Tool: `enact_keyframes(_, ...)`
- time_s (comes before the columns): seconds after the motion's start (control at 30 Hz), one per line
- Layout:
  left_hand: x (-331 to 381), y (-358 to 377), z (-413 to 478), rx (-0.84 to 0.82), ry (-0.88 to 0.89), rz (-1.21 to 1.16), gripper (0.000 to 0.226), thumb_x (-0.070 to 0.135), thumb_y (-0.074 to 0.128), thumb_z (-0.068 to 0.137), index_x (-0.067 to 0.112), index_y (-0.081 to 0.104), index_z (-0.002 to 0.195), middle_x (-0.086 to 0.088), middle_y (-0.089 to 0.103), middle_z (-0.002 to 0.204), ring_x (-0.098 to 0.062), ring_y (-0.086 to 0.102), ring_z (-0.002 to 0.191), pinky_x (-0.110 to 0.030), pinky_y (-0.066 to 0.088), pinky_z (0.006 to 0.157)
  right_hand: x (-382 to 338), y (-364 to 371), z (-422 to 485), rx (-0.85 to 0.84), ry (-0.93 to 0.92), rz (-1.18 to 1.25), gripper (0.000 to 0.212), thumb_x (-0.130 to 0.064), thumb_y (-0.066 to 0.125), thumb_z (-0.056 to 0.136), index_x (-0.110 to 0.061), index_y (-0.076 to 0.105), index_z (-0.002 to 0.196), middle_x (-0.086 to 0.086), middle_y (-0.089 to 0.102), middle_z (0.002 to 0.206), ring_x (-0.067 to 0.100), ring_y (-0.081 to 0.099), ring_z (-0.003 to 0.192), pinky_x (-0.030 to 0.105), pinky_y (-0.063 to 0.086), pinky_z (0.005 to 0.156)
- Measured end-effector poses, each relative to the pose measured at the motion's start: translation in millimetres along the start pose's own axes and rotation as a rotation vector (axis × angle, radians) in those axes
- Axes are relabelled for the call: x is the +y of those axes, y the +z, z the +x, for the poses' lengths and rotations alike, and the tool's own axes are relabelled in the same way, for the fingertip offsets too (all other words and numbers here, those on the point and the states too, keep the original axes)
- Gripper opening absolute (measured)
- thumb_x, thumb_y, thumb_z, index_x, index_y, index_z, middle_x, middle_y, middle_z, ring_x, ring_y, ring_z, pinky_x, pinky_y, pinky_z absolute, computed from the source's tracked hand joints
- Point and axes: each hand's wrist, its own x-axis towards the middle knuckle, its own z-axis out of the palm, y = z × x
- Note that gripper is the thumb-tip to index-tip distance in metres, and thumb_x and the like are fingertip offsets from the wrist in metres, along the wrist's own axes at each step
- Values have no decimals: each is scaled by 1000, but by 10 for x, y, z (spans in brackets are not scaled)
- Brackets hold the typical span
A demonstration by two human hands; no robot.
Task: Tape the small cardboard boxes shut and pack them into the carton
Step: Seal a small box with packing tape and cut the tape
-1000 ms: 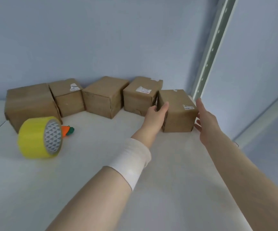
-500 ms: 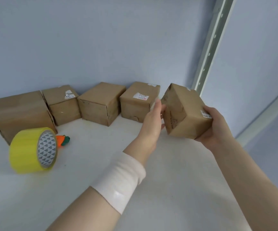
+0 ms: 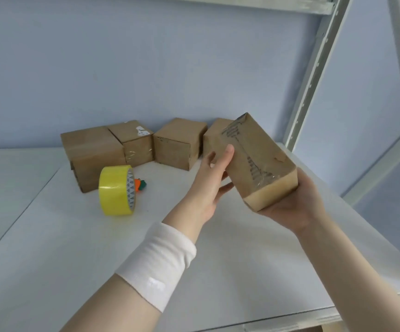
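- The small brown cardboard box point(image 3: 258, 161) is up off the white table point(image 3: 74, 248), right of centre in the frame and tipped. Its long axis runs from the near end, low and toward the lower right, up and away to the far corner by the wall.
- The right hand point(image 3: 290, 209) has the real grip. The palm cups the near, lower end from underneath, so that hand is carrying the weight.
- The left hand point(image 3: 208, 185) isn't gripping. Its fingers lie straight against the box's left face and the thumb sits near the bottom edge, more steadying than holding.
- The part that matters for the next bit: the roll of yellow packing tape point(image 3: 116, 190) stands on its edge on the table, left of centre and well apart from the box. The left hand is clearly the nearer one, so I'd guess it goes for the roll while the right keeps the box.
- The face turned toward the camera has a seam down the long axis with something glossy and crinkled over it. It looks like clear tape, but I can't tell if it's fully sealed.
- Hard to make out:
  - The right hand's fingers are hidden under the box.
  - In the row of brown cardboard boxes point(image 3: 177, 142) at the wall, the rightmost one is mostly blocked by the held box.
  - A little orange-and-green thing point(image 3: 141, 184) peeks out from behind the roll, no idea what it is.
  - I can't pick out the packing carton for sure. The bigger brown box point(image 3: 91, 154) at the left end of the row might be it, or not.
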Motion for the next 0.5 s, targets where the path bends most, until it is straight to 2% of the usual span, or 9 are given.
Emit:
enact_keyframes(0.1, 65, -158, -141, -23, -48, -59, 45, 42, 60, 86, 26, 52, 127, 8, 67, 100, -11, 60, 98, -28, 49, 79, 172, 100, -61, -35, 43, -58, 42, -30, 39, 92, -13, 58, 125, 13, 64, 122, 32, 58, 115, 52, 44, 95)
enact_keyframes(0.2, 146, -296, -235, 36, -41, -64, 52, 35, 65, 83, 28, 46, 132, 7, 65, 99, -12, 59, 93, -30, 50, 71, 207, 182, -76, 43, 3, -271, 40, -29, 46, 93, -12, 57, 127, 12, 61, 126, 28, 58, 114, 42, 50, 86)
enact_keyframes(0.3, 222, -328, -314, 123, 35, 4, 58, 27, 69, 82, 32, 40, 132, 7, 64, 109, -9, 60, 98, -36, 49, 87, 180, 298, -129, 28, -184, -567, 51, -51, 57, 82, -22, 57, 125, -2, 66, 115, 17, 65, 91, 33, 49, 73)
enact_keyframes(0.37, 264, -281, -335, 176, 126, 61, 61, 26, 72, 79, 33, 40, 130, 4, 60, 122, -9, 59, 108, -33, 48, 93, 179, 410, -162, -70, -235, -701, 65, -57, 62, 69, -26, 54, 126, -4, 67, 114, 15, 67, 96, 32, 50, 75)
enact_keyframes(0.43, 307, -228, -348, 227, 228, 140, 66, 39, 78, 71, 35, 43, 127, 6, 56, 127, -7, 57, 113, -27, 46, 95, 189, 496, -166, -155, -215, -676, 61, -47, 65, 70, -21, 55, 125, 1, 69, 112, 17, 68, 96, 30, 53, 72)
enact_keyframes(0.5, 326, -227, -351, 247, 290, 246, 79, 62, 71, 61, 34, 44, 130, 9, 50, 134, 0, 52, 116, -20, 42, 98, 170, 518, -146, -193, -133, -516, 56, -42, 60, 75, -18, 56, 125, 4, 69, 114, 19, 67, 98, 34, 54, 74)
